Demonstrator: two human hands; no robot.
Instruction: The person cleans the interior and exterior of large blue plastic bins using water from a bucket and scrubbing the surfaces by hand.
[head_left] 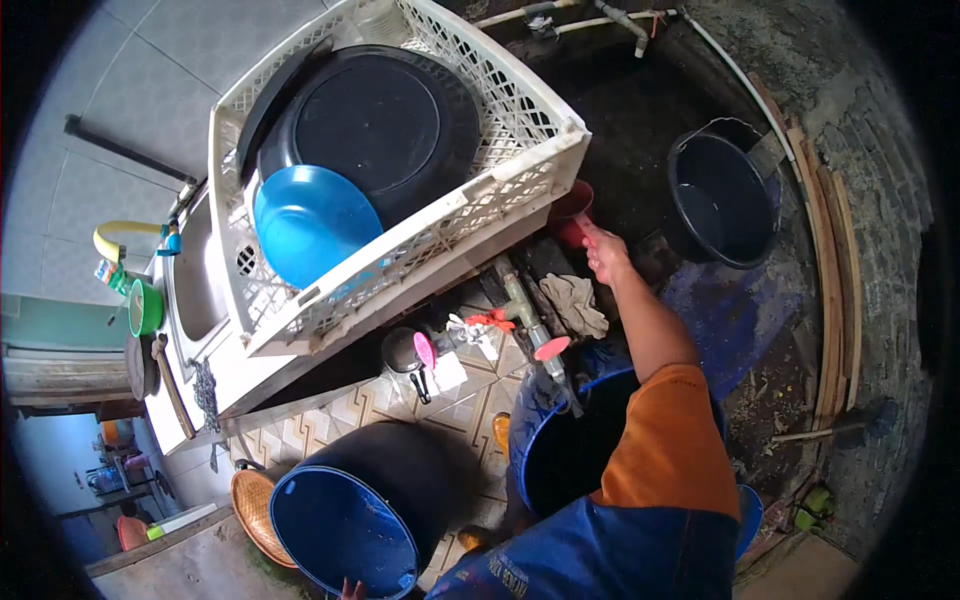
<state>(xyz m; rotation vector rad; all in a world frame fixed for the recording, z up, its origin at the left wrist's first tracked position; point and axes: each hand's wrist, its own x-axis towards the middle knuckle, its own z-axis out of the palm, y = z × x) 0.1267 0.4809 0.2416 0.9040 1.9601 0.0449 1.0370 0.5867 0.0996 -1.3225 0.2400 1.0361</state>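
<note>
With my right arm stretched forward, my right hand (pixel 606 256) is closed around the handle of a red dipper (pixel 571 204), whose cup is beside the corner of a white crate. My left hand (pixel 352 590) shows only as fingertips at the lower edge, hooked over the rim of a dark barrel with a blue inside (pixel 345 530). That barrel leans, its mouth toward the lower left. Below my right forearm stands another large blue-rimmed barrel (pixel 565 440), dark within. A pipe tap with a red handle (pixel 552 348) is over its rim, next to a crumpled beige cloth (pixel 575 303).
The white plastic crate (pixel 520 190) holds a black basin (pixel 370 125) and a blue bowl (pixel 312 225), beside a metal sink (pixel 200 285). A black bucket (pixel 725 200) stands far right, near wooden planks (pixel 835 290). A small pan (pixel 400 350) lies on the tiles.
</note>
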